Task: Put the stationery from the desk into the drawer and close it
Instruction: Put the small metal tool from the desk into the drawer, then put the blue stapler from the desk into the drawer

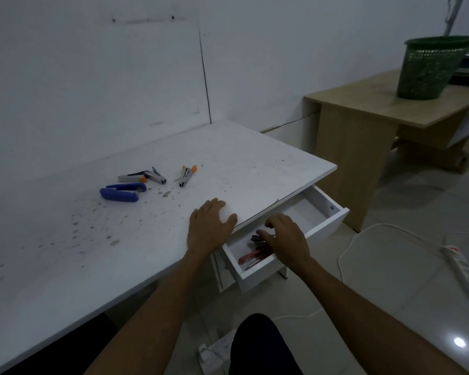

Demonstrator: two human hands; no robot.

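Gripping nothing, the right hand [287, 239] spreads over red stationery [255, 255] inside the open drawer [328, 223], while the flat, empty left hand [209, 226] steadies the desk's [255, 163] front edge.

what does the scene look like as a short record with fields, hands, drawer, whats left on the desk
left hand: flat on the white desk near its edge, holding nothing
right hand: over the open drawer, fingers spread above the items inside
drawer contents: red item, dark small items, partly hidden
left on desk: blue stapler, two orange-tipped staplers
drawer state: pulled out, not closed
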